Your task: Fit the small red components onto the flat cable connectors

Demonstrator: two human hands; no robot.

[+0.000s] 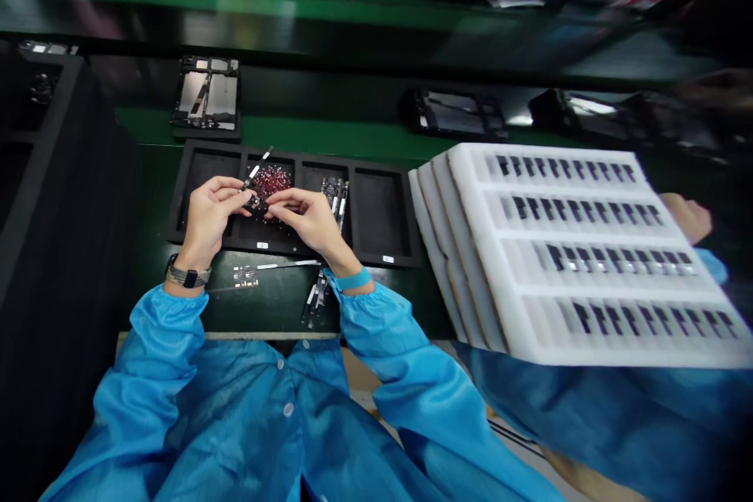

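A black tray (381, 250) with several compartments lies in front of me. My left hand (210, 218) is closed on a thin flex strip (257, 165) with a small dark end, above the tray's left part. My right hand (310, 221) has its fingers pinched close to that end; whatever is between them is too small to make out. Small red and silver pieces (271, 180) fill the compartment behind my fingertips. Strips and small boards (336, 196) lie in the compartment to the right. Nearer me, a small board (245, 276) and more strips (318, 296) rest on the green table.
Stacked white foam trays (500, 251) holding rows of dark parts stand at the right. Behind them a co-worker's hand (687, 218) shows. Black trays with device parts (207, 98) sit further back. A tall black foam block (70, 172) borders the left.
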